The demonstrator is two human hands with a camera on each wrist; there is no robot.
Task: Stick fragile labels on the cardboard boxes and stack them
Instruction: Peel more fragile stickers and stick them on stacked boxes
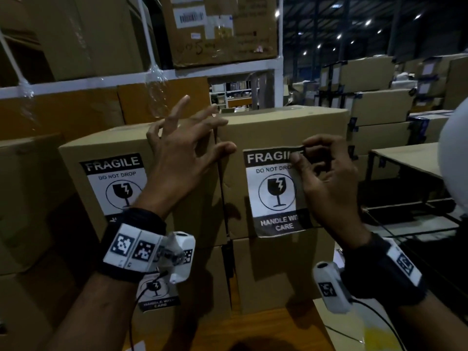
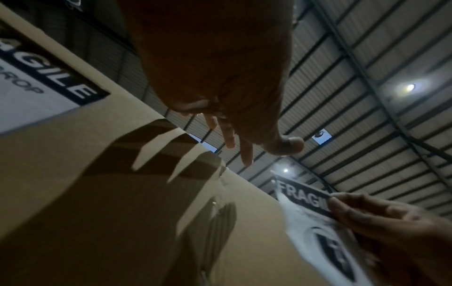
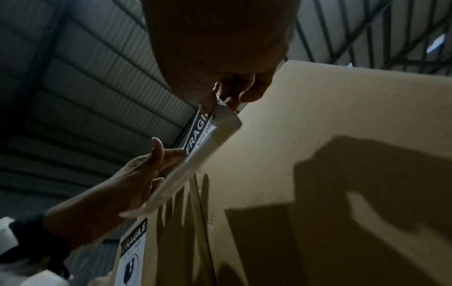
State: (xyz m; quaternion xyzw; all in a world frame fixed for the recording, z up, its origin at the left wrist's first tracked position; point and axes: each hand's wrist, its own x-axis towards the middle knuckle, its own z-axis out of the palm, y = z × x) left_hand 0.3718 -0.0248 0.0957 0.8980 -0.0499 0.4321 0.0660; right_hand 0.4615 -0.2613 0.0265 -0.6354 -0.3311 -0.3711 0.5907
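Right hand [image 1: 326, 183] pinches the black-and-white fragile label's [image 1: 274, 196] top right corner against the brown cardboard box [image 1: 283, 127], left hand [image 1: 182, 153] spread, empty.

Cardboard boxes [image 1: 283, 133] — matt brown corrugated board, smooth faces. Fragile label [image 1: 274, 193] on the right box: thin printed paper, black on white, low sheen. Left of it, a second label [image 1: 115, 182] — same paper. Above the boxes, a white-painted metal shelf rail [image 1: 101, 83] wrapped in glossy clear film.

Warehouse: stacked cartons [image 1: 374, 72], metal racking [image 1: 162, 74], ribbed roof [image 2: 367, 58].
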